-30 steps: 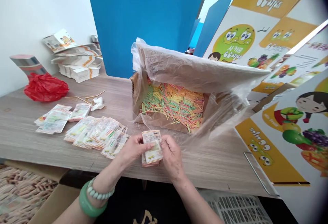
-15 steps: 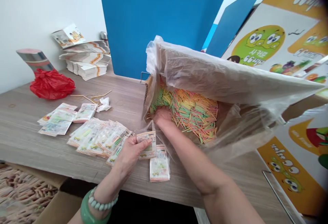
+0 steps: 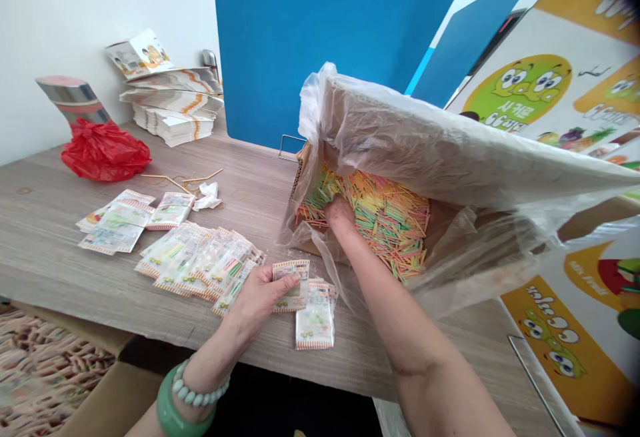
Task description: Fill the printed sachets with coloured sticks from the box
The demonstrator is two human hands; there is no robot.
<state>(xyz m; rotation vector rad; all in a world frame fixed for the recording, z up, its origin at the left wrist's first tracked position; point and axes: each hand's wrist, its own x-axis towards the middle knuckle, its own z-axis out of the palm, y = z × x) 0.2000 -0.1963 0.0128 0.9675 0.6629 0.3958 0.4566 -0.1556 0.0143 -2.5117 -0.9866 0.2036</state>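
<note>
My left hand (image 3: 260, 297) pinches a small printed clear packet (image 3: 295, 283) between thumb and fingers, over the table's front part. My right hand (image 3: 341, 213) is down in a plastic-lined cardboard box, among many thin coloured sticks (image 3: 385, 217); its fingertips are buried and out of sight. Just right of the held packet lies a small stack of packets (image 3: 315, 323). A fanned row of packets (image 3: 195, 260), some with coloured sticks inside, lies to the left of my left hand. Beyond it are a banded bundle (image 3: 171, 211) and more loose packets (image 3: 117, 223).
A red plastic bag (image 3: 105, 150), a crumpled tissue (image 3: 207, 197) and rubber bands lie at the left. Folded cartons (image 3: 175, 113) are stacked behind. A blue panel (image 3: 340, 30) stands at the back, and printed boxes (image 3: 570, 337) stand at the right.
My right hand has moved a little to the right and deeper into the sticks, its fingers now hidden. My left hand still holds the packet. The whole view has shifted slightly.
</note>
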